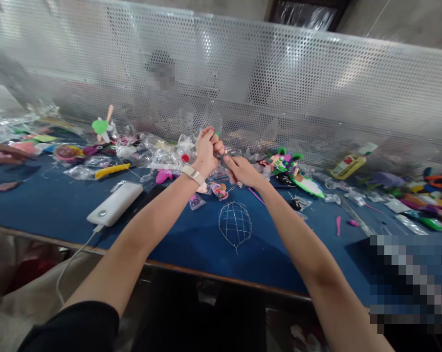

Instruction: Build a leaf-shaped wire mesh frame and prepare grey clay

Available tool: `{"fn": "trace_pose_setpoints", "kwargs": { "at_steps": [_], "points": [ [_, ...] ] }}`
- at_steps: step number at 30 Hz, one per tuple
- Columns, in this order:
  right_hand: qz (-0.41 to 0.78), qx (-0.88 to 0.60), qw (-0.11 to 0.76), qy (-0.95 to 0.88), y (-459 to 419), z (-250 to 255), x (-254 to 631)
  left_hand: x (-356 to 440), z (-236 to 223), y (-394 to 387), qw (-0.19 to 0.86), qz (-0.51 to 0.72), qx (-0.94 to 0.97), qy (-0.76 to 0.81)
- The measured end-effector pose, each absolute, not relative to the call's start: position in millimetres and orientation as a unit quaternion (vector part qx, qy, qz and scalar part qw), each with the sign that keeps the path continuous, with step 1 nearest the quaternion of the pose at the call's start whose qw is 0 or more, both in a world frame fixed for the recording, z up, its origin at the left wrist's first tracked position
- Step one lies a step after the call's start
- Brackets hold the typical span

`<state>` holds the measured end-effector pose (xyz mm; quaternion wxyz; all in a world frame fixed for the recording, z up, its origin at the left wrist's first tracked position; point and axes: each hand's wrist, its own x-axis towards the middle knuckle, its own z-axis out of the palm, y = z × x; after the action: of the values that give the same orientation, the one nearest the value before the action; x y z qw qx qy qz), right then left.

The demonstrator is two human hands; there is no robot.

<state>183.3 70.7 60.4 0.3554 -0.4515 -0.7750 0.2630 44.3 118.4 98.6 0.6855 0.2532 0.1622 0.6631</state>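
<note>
My left hand, with a pale band on its wrist, is raised over the far part of the table, its fingers curled closed. A bit of green shows at its fingertips, too small to name. Close against it, my right hand pinches a small greyish thing that its fingers mostly hide. Nearer to me, a leaf-shaped wire frame with crossing wires lies on the blue table, touched by neither hand. Small wrapped pieces lie just below the hands.
A white power bank with a cable lies at left, near a yellow cutter. Clear bags and coloured clay figures line the perforated metal screen. A yellow bottle lies right. Another person's hand rests far left.
</note>
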Motion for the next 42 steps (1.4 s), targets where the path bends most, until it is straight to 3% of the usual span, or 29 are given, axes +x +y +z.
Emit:
{"fn": "trace_pose_setpoints", "kwargs": {
  "at_steps": [4, 7, 10, 14, 23, 26, 34, 42],
  "points": [
    [0.436, -0.443, 0.446, -0.644, 73, 53, 174, 53, 92, 114, 0.65, 0.679, 0.313, 0.136],
    [0.456, -0.436, 0.47, -0.618, 70, 56, 169, 59, 90, 109, 0.607, 0.689, 0.377, 0.125],
    [0.34, -0.457, 0.471, -0.673, 69, 62, 170, 59, 92, 106, 0.591, 0.695, 0.384, 0.143],
    [0.147, -0.478, 0.433, -0.75, 73, 65, 178, 57, 94, 107, 0.651, 0.656, 0.348, 0.16],
    [0.029, -0.468, 0.226, -0.854, 49, 79, 168, 39, 91, 124, 0.671, 0.621, 0.361, 0.184],
    [-0.006, -0.477, 0.199, -0.856, 38, 89, 166, 35, 90, 127, 0.66, 0.63, 0.355, 0.202],
    [-0.087, -0.547, 0.39, -0.735, 42, 93, 186, 65, 84, 100, 0.645, 0.609, 0.427, 0.176],
    [-0.08, -0.552, 0.44, -0.704, 41, 85, 183, 77, 88, 81, 0.701, 0.608, 0.342, 0.148]
  ]
}}
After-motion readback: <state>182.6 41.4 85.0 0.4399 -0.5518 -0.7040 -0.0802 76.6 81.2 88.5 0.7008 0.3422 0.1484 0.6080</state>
